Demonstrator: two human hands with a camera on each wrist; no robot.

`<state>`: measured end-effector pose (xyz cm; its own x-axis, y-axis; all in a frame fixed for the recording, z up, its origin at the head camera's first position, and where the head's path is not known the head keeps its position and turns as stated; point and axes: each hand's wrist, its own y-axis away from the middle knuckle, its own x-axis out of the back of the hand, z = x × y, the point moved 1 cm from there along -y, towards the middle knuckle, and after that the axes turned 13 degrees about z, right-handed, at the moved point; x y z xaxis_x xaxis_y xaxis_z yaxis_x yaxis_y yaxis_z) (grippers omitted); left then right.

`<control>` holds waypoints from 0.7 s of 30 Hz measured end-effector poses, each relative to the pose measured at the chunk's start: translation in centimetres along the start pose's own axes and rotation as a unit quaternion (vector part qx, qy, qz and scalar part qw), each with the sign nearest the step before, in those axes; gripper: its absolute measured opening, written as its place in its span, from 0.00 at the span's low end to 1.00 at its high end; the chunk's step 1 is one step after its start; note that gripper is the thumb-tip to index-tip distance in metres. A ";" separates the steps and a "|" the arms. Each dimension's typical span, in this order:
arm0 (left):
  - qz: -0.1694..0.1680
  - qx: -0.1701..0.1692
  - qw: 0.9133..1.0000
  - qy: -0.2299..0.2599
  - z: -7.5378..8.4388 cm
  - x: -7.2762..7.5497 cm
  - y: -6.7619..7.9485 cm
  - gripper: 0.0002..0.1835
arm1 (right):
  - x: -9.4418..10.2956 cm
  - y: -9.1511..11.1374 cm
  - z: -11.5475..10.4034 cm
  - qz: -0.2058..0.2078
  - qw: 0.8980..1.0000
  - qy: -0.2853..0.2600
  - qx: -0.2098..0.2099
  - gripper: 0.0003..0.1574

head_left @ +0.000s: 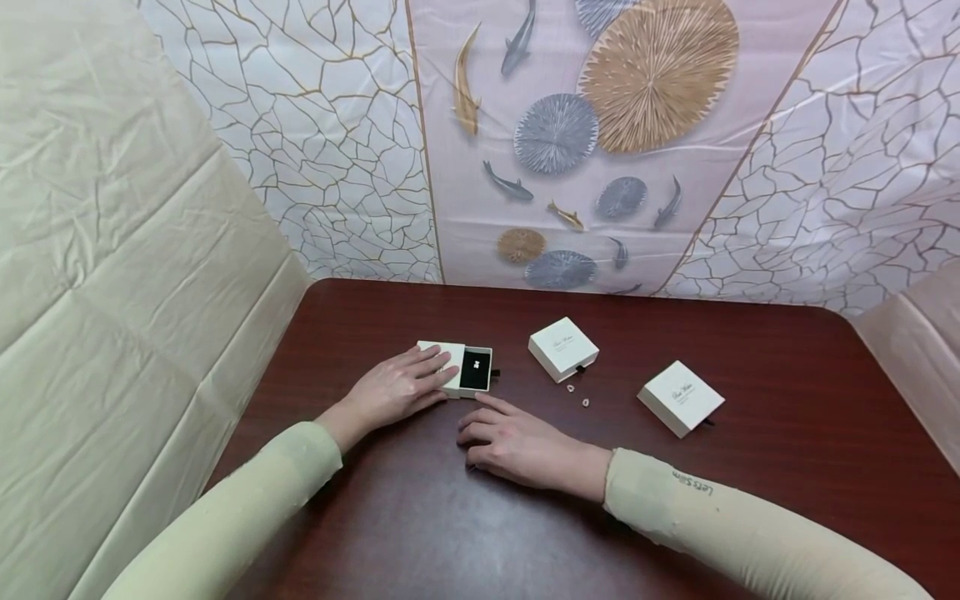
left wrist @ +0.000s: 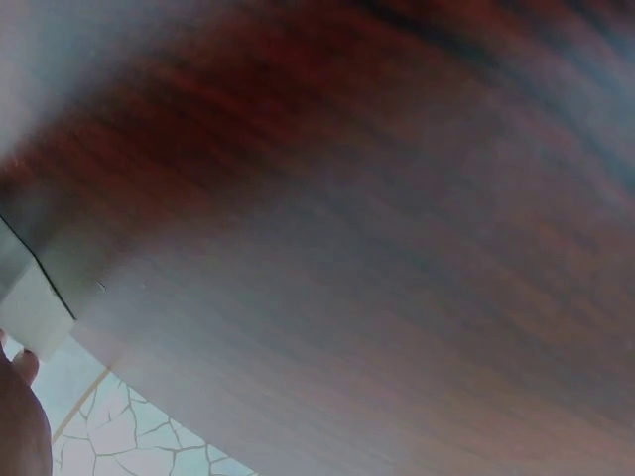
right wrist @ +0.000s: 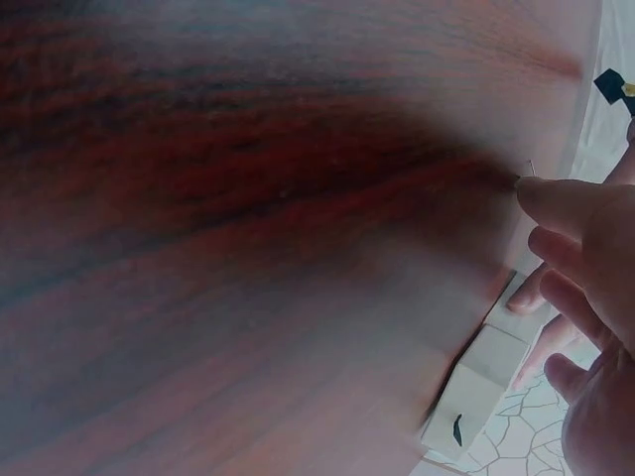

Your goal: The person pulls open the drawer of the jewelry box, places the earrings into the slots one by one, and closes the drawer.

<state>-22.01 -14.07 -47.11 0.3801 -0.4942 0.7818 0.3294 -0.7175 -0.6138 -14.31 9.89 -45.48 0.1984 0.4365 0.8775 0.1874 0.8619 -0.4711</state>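
Honestly, small stuff was the main risk. L hand [head_left: 401,383] lay w/ fingers stretched over the sleeve of the left white box [head_left: 454,348], resting on it, not wrapped round it. Box sat on the tbl [head_left: 360,333], leftmost of three, w/ its drawer [head_left: 491,362] partway out to the right & black tab [head_left: 495,373] beyond. Tiny pale bits [head_left: 476,364] sat on the black insert [head_left: 468,379].

R hand [head_left: 517,446] was bent low by the drawer's near corner, one fingertip at or just beside it; contact unclear. Couldn't tell if it gripped anything: R wrist view had a thin pin-like bit [right wrist: 531,168] by a fingertip, poss. pinched, poss. just behind.

Risks, IMO: if L hand pressed too lightly, sleeve could slide along w/ any pull on the drawer; too hard, drawer might bind, then jerk & tip the pale bits off the insert. A careless knuckle on the corner could skew the drawer. Shoving it in at an angle could scrape whatever stood proud.

Also, two loose pieces, one loop [head_left: 570,388] & a second loop [head_left: 586,402], lay bare near the middle white box [head_left: 564,346], so a sweep of R forearm could prob. scatter them. Right white box [head_left: 681,396] was well apart, low risk.
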 end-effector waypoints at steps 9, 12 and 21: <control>-0.006 0.002 1.000 -0.003 0.0 0.0 0.0 0.26 | -0.4 -0.1 -0.3 0.006 1.000 0.006 0.011 0.03; -0.009 0.001 1.000 -0.007 0.0 -0.1 0.1 0.26 | -0.4 -0.1 -0.4 0.009 1.000 0.006 0.012 0.03; -0.003 -0.005 1.000 -0.011 0.0 -0.2 0.2 0.27 | -0.1 -0.3 -0.3 0.009 1.000 -0.017 -0.003 0.03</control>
<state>-22.03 -14.14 -47.40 0.3964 -0.4789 0.7833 0.3242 -0.7252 -0.6075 -14.08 9.45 -45.46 0.1693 0.4609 0.8712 0.1895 0.8522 -0.4877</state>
